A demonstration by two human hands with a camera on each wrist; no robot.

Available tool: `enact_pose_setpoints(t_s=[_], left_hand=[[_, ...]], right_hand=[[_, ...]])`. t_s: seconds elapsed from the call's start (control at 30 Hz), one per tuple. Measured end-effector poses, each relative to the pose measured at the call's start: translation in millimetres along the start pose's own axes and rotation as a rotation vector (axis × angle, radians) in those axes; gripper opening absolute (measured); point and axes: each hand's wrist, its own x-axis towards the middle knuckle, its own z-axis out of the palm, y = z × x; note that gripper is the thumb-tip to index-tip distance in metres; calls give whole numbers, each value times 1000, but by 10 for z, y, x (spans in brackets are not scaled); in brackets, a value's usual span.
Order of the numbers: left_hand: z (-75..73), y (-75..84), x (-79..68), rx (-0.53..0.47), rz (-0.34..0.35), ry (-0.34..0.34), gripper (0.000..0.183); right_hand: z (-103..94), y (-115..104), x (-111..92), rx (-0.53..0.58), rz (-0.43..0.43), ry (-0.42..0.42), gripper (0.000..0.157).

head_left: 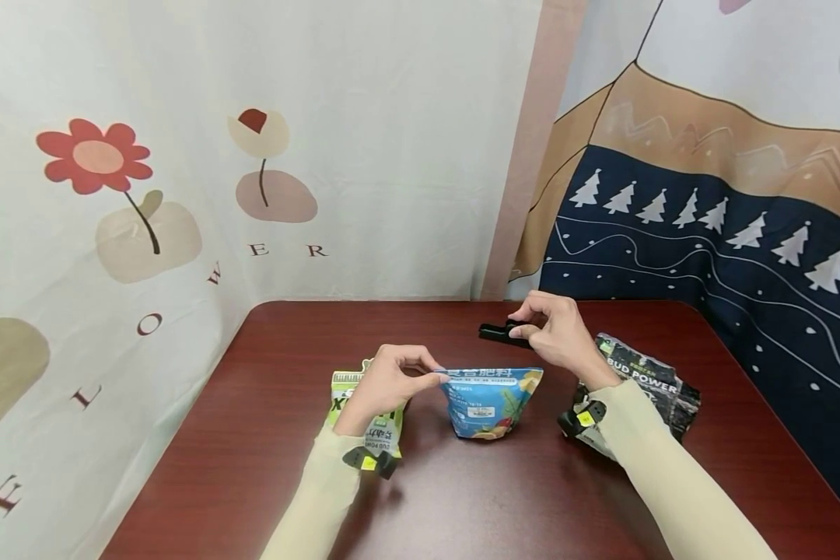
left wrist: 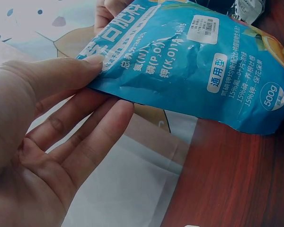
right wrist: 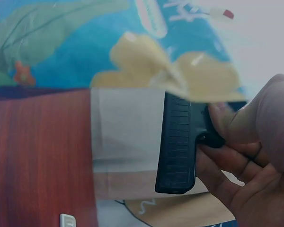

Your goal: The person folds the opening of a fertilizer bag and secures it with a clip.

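A blue fertilizer bag (head_left: 481,408) with fruit prints stands upright mid-table. My left hand (head_left: 397,379) pinches its top left corner between thumb and fingers; the left wrist view shows the thumb (left wrist: 71,74) on the printed front of the bag (left wrist: 180,66). Just behind the bag's top right, my right hand (head_left: 556,330) grips a black bag clip (head_left: 502,334) by its handle end. In the right wrist view the long ridged bar of the clip (right wrist: 176,146) points away from the fingers, and the bag's corner (right wrist: 203,75) overlaps its upper part.
A green bag (head_left: 385,428) with a clip at its top lies behind my left wrist. On the right, a black and silver bag (head_left: 647,373) sits partly under my right forearm. The brown table (head_left: 308,327) ends at curtains behind and on both sides.
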Motion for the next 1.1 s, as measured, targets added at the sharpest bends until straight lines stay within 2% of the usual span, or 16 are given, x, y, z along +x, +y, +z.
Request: enact_pose_setpoints(t_s=[0.43, 0.73, 1.1], left_hand=[[-1, 0, 3, 15, -5, 5, 4], [5, -11, 16, 2, 14, 9, 6], [11, -27, 25, -3, 13, 8, 5]], right_hand=[[-55, -302, -146, 24, -126, 11, 18], [-106, -760, -263, 65, -215, 13, 18], [-4, -643, -293, 16, -272, -24, 24]])
